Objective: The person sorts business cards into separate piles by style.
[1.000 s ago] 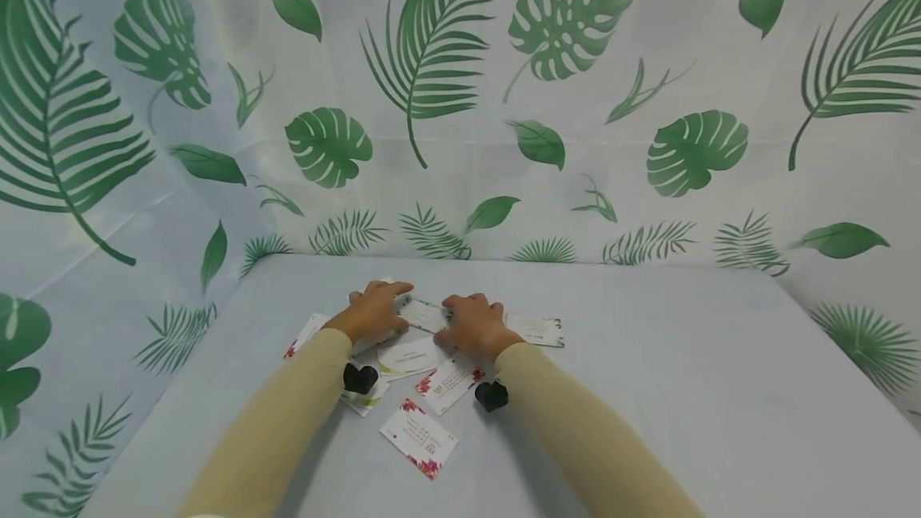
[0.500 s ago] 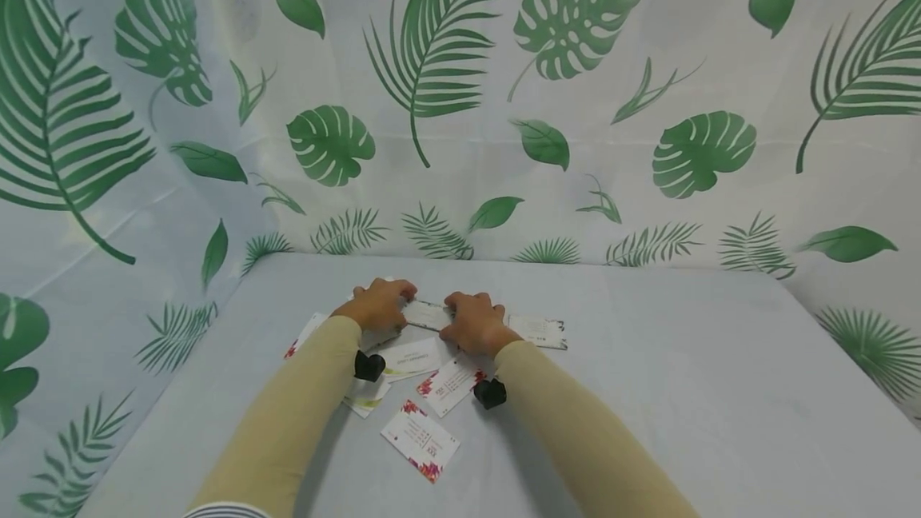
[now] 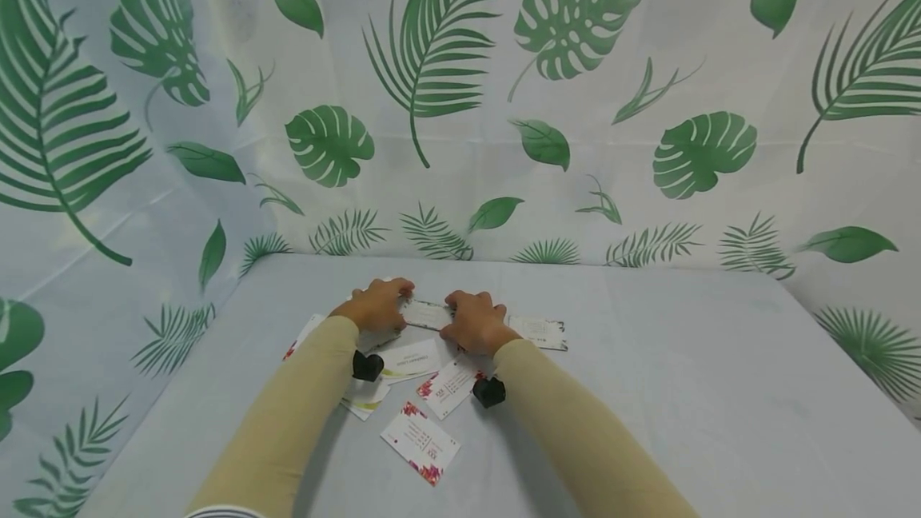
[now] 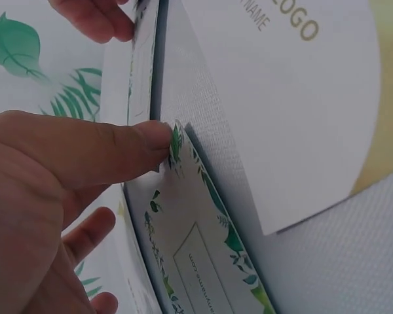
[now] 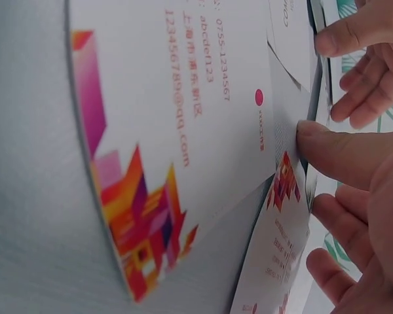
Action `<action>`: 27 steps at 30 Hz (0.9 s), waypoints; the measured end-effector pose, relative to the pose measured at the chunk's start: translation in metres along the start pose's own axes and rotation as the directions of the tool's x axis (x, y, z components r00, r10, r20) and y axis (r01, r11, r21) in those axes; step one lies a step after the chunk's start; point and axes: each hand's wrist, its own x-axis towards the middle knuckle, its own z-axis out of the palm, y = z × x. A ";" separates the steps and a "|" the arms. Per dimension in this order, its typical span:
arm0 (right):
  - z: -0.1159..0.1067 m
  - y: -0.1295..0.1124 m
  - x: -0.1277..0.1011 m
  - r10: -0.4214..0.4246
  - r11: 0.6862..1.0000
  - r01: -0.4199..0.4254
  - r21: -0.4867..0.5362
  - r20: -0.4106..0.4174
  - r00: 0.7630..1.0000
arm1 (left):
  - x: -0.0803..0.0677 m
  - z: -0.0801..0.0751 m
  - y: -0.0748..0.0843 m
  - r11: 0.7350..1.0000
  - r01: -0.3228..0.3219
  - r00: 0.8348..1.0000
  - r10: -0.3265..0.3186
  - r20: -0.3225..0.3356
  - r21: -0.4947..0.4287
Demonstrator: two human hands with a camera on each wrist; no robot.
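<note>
Head view: the grey table carries scattered business cards; one red-flowered card lies apart, nearest the person. The left hand and right hand sit close together at the far side of the spread, fingers curled, each pinching an end of a card stack between them.

Two bare hands are seen, a left hand and a right hand, each sleeved in beige. Roughly seven white printed paper business cards are counted on one pale grey cloth-covered table, though overlapping hides some. Two small black wrist-worn cameras are visible.
</note>
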 end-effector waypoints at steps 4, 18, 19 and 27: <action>0.000 0.000 0.001 0.014 0.999 -0.014 0.041 0.004 1.000 | -0.001 -0.001 0.002 1.000 0.007 1.000 -0.007 0.005 -0.012; 0.000 0.001 0.002 0.018 0.999 -0.018 0.030 0.000 1.000 | 0.001 0.000 -0.002 1.000 -0.022 1.000 0.022 -0.011 -0.005; 0.000 0.001 0.002 0.017 0.999 -0.017 0.034 -0.002 1.000 | 0.000 0.000 -0.003 0.999 -0.033 0.999 0.033 -0.016 -0.006; -0.002 0.005 0.004 0.036 0.992 -0.034 0.121 -0.020 0.999 | -0.010 -0.009 -0.003 0.992 -0.114 0.991 0.110 -0.074 -0.046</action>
